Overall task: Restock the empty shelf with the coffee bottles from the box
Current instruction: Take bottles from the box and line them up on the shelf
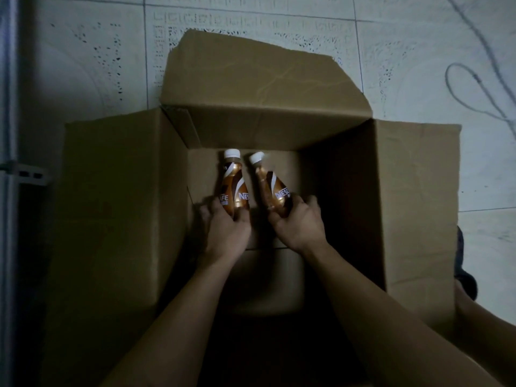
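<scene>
Head cam looks straight down into an open cardboard box [346, 191] on a tiled floor [83, 65], pretty dim. The left hand [227, 223] has its fingers wrapped round the base of one coffee bottle [233, 185], and the right hand [297, 223] is closed the same way round the second coffee bottle [272, 187], both inside the box with white caps pointing away. Labels are half covered. The box's near end is lost in shadow. A grey cable [474, 79] loops at the right.
</scene>
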